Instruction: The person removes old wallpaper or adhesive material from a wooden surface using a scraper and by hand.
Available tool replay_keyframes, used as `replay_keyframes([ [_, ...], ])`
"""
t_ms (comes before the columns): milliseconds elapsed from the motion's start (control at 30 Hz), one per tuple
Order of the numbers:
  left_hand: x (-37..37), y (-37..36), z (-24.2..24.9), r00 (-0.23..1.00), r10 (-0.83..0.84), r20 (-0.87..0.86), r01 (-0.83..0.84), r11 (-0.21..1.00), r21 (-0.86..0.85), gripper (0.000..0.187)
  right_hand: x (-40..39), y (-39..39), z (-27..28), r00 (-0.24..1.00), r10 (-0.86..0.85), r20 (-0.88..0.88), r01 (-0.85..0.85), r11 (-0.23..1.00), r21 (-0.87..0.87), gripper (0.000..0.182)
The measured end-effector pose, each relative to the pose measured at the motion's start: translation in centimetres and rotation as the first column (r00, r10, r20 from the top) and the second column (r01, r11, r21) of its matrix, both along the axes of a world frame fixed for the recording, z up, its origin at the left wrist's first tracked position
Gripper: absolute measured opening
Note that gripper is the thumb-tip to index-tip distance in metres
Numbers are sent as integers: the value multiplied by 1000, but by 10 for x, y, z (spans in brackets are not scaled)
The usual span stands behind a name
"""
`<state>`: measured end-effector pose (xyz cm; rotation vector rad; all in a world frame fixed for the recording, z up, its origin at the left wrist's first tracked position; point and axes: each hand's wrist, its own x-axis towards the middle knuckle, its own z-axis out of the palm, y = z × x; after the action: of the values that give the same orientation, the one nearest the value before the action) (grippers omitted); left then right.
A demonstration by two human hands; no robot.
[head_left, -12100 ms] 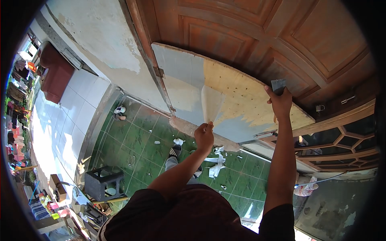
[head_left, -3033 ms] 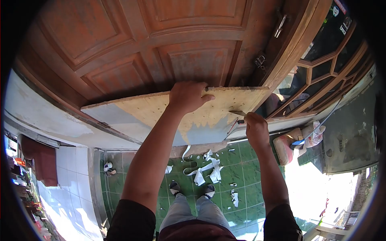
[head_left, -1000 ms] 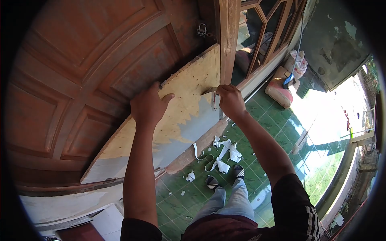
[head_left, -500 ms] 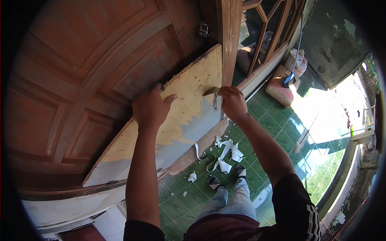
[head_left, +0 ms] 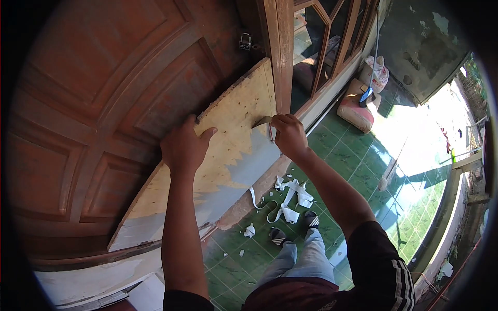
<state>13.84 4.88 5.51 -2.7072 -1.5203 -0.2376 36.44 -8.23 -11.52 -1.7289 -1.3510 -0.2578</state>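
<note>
A plywood board, bare yellowish wood above and grey coating with a jagged border below, leans at a slant against the door. My left hand is wrapped over its upper edge, thumb on the near face. Pinched in my right hand is a putty knife, its thin blade against the board near the right end. The handle is mostly hidden by my fingers. Just beside that hand, a narrow dark reddish mark shows on the grey coating.
Behind the board stands a carved brown door with a padlock. White peeled strips lie on the green tiled floor by my feet. Farther right are a filled sack and a blue-headed tool against the wall.
The view has shifted slightly, so the board and door appear farther left. The putty knife's blade shows at a somewhat different tilt. Both hands keep their holds.
</note>
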Motion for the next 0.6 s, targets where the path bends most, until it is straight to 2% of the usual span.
replay_keyframes([
  [200,-1,0,-3,1000,0,-5,0,1000,24,66,-3,2,-4,999,-7,34,7,1000,18,23],
  [300,-2,-1,-4,1000,-8,-8,8,1000,28,65,2,0,2,998,12,-60,-18,995,-95,25],
  [400,0,0,-2,1000,-5,-3,5,999,39,65,-7,0,-6,999,-20,-31,22,999,48,25],
  [500,0,-2,-4,1000,-10,6,10,999,41,64,1,-3,-5,995,6,-104,-12,998,-63,26],
  [600,2,0,1,1000,-4,8,3,999,32,64,-7,-3,2,1000,8,5,-9,998,57,23],
])
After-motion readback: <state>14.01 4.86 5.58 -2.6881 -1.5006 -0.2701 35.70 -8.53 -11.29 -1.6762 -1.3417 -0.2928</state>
